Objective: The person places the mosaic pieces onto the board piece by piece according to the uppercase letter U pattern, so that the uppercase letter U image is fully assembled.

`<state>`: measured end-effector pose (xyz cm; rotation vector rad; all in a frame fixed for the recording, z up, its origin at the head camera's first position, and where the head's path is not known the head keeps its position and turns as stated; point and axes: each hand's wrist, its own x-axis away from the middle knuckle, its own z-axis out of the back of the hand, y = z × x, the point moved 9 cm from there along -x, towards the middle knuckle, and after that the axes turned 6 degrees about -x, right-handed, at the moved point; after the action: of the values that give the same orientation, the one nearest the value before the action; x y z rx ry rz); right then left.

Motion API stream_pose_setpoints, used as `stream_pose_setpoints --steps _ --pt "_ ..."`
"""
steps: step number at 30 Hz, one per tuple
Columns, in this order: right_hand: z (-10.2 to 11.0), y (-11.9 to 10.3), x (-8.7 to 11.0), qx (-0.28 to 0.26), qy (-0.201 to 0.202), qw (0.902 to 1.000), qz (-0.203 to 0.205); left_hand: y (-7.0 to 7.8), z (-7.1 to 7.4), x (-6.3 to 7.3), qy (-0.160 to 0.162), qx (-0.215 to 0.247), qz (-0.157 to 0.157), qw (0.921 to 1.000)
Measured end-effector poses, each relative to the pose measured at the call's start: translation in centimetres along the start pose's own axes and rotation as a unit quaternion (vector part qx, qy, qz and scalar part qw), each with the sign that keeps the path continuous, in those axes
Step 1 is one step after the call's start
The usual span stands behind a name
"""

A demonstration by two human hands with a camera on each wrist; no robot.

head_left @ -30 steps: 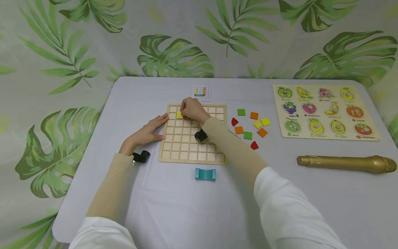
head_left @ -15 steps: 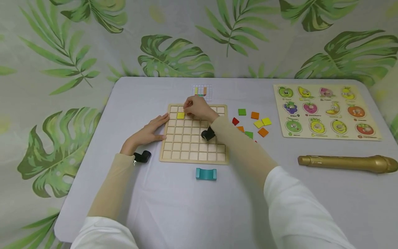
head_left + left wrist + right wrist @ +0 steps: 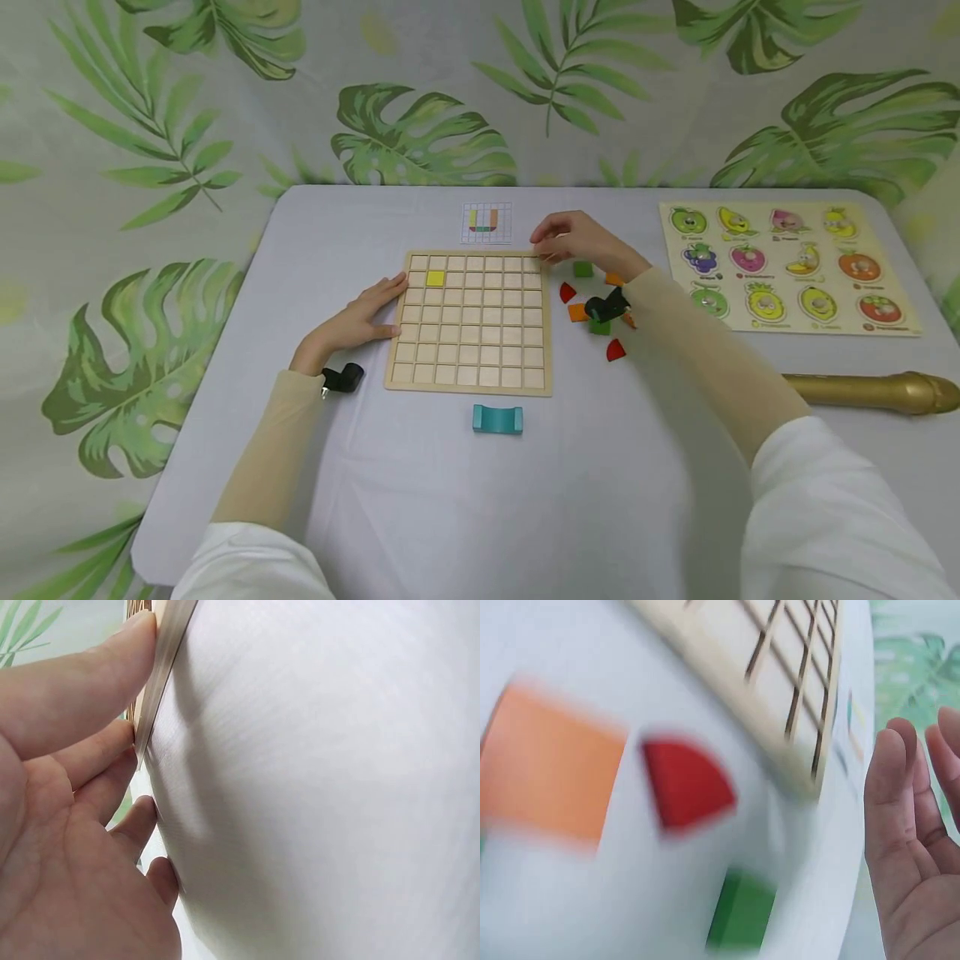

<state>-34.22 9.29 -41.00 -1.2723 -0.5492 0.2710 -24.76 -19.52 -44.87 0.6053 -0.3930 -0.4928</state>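
A wooden grid board (image 3: 480,333) lies on the table, with one yellow square tile (image 3: 435,278) in a cell near its upper left corner. Along the board's left edge rests my left hand (image 3: 354,318), its fingers extended and its thumb at the rim. My right hand (image 3: 581,238) is over the board's upper right corner, fingers slightly bent and holding nothing. Just below it lie a green tile (image 3: 582,269), a red quarter-round piece (image 3: 567,292) and an orange tile (image 3: 577,312). Other loose tiles are partly hidden by the right wrist's camera.
A small pattern card (image 3: 504,235) lies behind the board. In front of it stands a teal curved block (image 3: 497,420). To the right are a fruit puzzle board (image 3: 825,242) and a gold microphone-shaped stick (image 3: 877,393), partly covered by the right sleeve.
My right hand has left the yellow tile in its cell and moved right, off the grid toward the loose tiles. My left hand has stayed at the board's edge.
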Motion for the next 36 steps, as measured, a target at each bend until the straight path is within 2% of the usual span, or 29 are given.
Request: stream_pose_setpoints --steps 5,11,19,23,28,36 --pt "4.6 1.6 2.7 0.021 0.024 0.9995 -0.007 -0.2 -0.1 0.0 0.0 -0.003 0.002 1.0" --pt "9.2 3.4 5.8 0.014 0.049 0.9984 -0.024 -0.2 0.0 -0.1 0.001 -0.002 0.0 1.0" --pt "13.1 5.2 9.3 0.021 0.07 0.9965 -0.042 -0.3 0.0 -0.1 -0.001 -0.008 0.002 1.0" --pt "13.7 6.1 10.1 0.028 0.074 0.9953 -0.056 -0.2 -0.1 -0.1 -0.002 -0.007 0.001 1.0" --pt "13.0 6.7 10.3 0.061 0.059 0.9938 -0.072 -0.1 -0.1 -0.1 0.001 -0.005 -0.006 1.0" --pt "11.0 6.4 9.7 0.132 0.012 0.9899 -0.052 0.0 0.0 -0.1 0.002 -0.001 -0.003 1.0"
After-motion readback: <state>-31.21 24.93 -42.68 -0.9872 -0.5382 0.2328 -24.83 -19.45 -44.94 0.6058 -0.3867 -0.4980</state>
